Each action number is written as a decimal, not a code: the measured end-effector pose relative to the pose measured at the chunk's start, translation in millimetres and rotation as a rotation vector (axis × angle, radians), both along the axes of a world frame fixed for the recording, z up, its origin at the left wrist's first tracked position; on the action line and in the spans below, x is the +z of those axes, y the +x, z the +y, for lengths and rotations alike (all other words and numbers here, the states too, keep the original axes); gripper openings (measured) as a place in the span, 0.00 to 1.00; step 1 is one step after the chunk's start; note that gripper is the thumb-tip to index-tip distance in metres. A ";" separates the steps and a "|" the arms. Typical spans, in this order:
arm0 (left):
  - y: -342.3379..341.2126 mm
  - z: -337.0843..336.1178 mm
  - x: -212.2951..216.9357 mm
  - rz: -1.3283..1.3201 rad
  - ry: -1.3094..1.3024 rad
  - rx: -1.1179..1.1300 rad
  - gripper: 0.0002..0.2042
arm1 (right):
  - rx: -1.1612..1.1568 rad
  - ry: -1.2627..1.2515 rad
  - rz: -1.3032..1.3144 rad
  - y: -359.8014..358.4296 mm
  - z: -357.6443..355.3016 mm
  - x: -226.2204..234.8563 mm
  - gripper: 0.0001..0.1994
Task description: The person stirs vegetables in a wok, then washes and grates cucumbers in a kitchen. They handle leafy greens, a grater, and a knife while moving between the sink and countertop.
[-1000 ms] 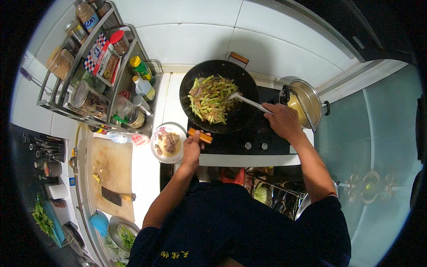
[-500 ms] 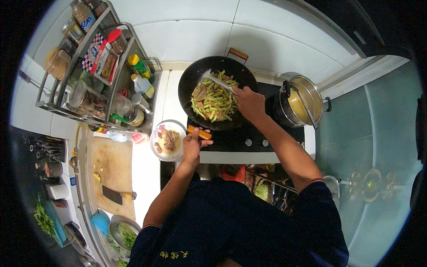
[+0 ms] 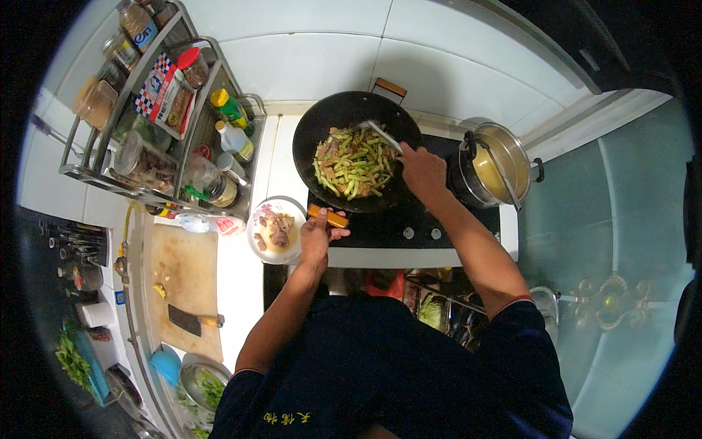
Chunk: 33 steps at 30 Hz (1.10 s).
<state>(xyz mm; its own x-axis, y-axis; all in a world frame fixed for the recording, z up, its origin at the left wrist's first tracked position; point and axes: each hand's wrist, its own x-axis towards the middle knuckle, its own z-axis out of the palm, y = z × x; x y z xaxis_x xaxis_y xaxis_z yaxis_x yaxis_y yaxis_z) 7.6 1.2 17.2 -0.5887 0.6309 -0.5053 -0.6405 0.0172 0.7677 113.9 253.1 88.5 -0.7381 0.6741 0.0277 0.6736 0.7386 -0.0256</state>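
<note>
A black wok (image 3: pixel 311 132) sits on the stove, filled in its middle with green vegetable strips and bits of meat (image 3: pixel 355 164). My left hand (image 3: pixel 318 238) is closed on the wok's orange-brown wooden handle (image 3: pixel 329 217) at the near left. Over the wok's right rim, my right hand (image 3: pixel 423 172) grips a spatula (image 3: pixel 384 137); its head dips into the far side of the food and is partly hidden. Just left of my left hand stands a white flowered plate (image 3: pixel 257 219) with pieces of cooked meat (image 3: pixel 276 228) in some liquid.
Right of the wok stands a steel pot (image 3: pixel 504 135) of yellowish liquid with a ladle in it. A metal rack (image 3: pixel 121 194) of jars and bottles fills the far left. Nearer, a cutting board (image 3: pixel 183 252) holds a cleaver (image 3: pixel 186 320). Below it is a bowl of greens (image 3: pixel 208 388).
My right hand has shifted slightly right and nearer, drawing the spatula's head from the wok's far left toward the right. The food has been stirred. My left hand keeps its place on the handle.
</note>
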 end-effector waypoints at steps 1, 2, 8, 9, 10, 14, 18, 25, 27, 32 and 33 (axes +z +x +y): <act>1.2 2.9 -0.6 -0.008 0.015 -0.005 0.18 | 0.010 -0.008 -0.026 19.7 6.3 -8.6 0.18; 1.7 3.9 -2.8 -0.014 0.026 -0.006 0.19 | 0.024 -0.020 -0.049 37.1 8.9 -13.3 0.18; -0.1 -0.7 -8.6 -0.011 0.051 0.017 0.20 | 0.049 -0.080 -0.001 102.4 -11.7 35.8 0.21; -0.7 -1.1 -10.8 -0.012 0.056 0.017 0.20 | 0.039 -0.157 0.017 108.0 -18.5 49.7 0.21; -1.3 -2.8 -9.7 -0.018 0.053 0.025 0.19 | 0.033 -0.238 0.038 111.8 -26.0 62.4 0.21; -0.2 2.3 -9.1 -0.026 0.048 0.014 0.19 | 0.038 -0.238 -0.028 101.1 -38.0 38.1 0.19; 0.5 3.4 -4.6 -0.042 0.031 -0.004 0.19 | 0.034 -0.206 0.068 81.6 -14.1 5.6 0.18; -1.5 1.4 -4.4 0.012 0.004 -0.049 0.20 | 0.014 0.029 0.093 63.2 -6.2 7.3 0.18; 0.0 3.1 -5.3 -0.009 0.021 -0.021 0.19 | -0.037 -0.018 -0.071 61.0 -19.6 -2.1 0.17; -0.4 0.4 -7.5 -0.025 0.043 -0.001 0.19 | -0.009 -0.145 0.016 94.0 -25.7 26.9 0.19; -0.3 -1.0 -8.1 -0.027 0.052 0.004 0.19 | 0.012 -0.247 0.102 93.8 -30.6 32.0 0.18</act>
<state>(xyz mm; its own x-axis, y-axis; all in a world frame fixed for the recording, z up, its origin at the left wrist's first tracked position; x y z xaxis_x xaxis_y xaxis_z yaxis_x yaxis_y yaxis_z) 7.2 0.2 9.1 -0.5778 0.6543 -0.4878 -0.6613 -0.0251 0.7497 207.7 222.6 120.5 -0.7476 0.6613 -0.0613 0.6498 0.7093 -0.2734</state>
